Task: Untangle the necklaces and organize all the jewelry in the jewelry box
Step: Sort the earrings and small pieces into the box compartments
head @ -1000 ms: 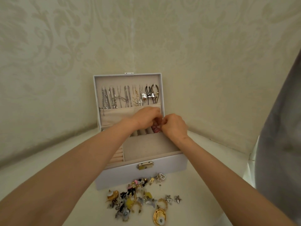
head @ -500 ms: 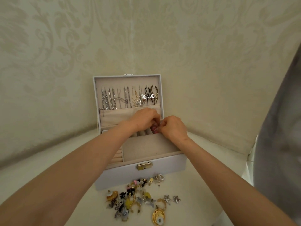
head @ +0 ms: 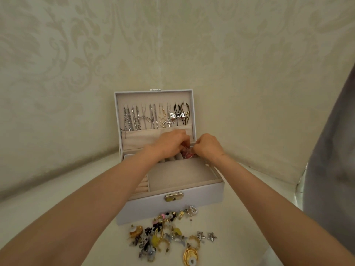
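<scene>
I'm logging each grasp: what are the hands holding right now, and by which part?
Both hands, left hand and right hand, pinch a small reddish piece between them over the jewelry box. The fingers hide where they grip it.

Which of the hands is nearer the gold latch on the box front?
Right, narrowly. Both hands work a small reddish piece at the box's back compartments, far behind the latch. The right hand is up and right of it; the left hand sits slightly farther back.

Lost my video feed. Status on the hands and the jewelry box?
Both hands, left and right, working a small reddish piece at the back of the open jewelry box. Necklaces hung in lid. Loose jewelry pile waiting out front.
</scene>
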The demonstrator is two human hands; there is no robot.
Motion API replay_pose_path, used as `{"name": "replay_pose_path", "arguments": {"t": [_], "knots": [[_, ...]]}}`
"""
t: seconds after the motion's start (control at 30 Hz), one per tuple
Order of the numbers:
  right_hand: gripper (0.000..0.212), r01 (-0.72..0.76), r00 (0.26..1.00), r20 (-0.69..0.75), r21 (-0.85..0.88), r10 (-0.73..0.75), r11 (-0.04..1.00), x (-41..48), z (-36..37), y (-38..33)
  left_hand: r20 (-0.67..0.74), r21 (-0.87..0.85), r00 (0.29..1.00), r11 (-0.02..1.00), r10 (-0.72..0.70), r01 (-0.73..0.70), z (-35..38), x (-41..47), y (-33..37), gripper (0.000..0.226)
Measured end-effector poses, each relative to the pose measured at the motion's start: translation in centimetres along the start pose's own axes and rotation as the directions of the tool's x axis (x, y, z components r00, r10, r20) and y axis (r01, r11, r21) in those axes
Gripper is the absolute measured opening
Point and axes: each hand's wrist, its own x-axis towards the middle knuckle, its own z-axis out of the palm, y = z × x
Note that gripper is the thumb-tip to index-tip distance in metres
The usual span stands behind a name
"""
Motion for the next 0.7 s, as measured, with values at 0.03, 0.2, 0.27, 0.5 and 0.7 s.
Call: {"name": "replay_pose_path", "arguments": {"t": [0.03, 0.2, 0.27, 0.5, 0.7], "knots": [[0.023, -0.001, 1.000, 0.009, -0.009, 0.001, 1.000, 0.3, 0.0, 0.0, -0.010, 0.002, 1.000, 1.000, 0.001, -0.001, 0.1, 0.0, 0.1, 0.019], [0.025, 0.013, 0.999, 0.041, -0.075, -0.010, 0.997, 0.9, 0.3, 0.0, -0.063, -0.011, 0.998, 1.000, 0.014, -0.015, 0.5, -0.2, 0.3, 0.023], [0.028, 0.018, 1.000, 0.024, -0.089, -0.016, 0.996, 0.6, 0.5, 0.1, -0.059, -0.024, 0.998, 0.999, 0.021, -0.022, 0.6, -0.3, 0.4, 0.023], [0.028, 0.105, 0.993, -0.047, -0.050, -0.107, 0.993, -2.5, -0.4, 0.2, -0.085, -0.147, 0.995, 0.989, -0.044, 0.031, 0.0, -2.9, 0.7, 0.025], [0.009, 0.349, 0.923, -0.189, 0.041, -0.335, 0.936, -9.0, -1.8, 0.5, -0.262, -0.319, 0.940, 0.939, -0.217, 0.128, -1.7, -10.4, 3.0, 0.012]]}}
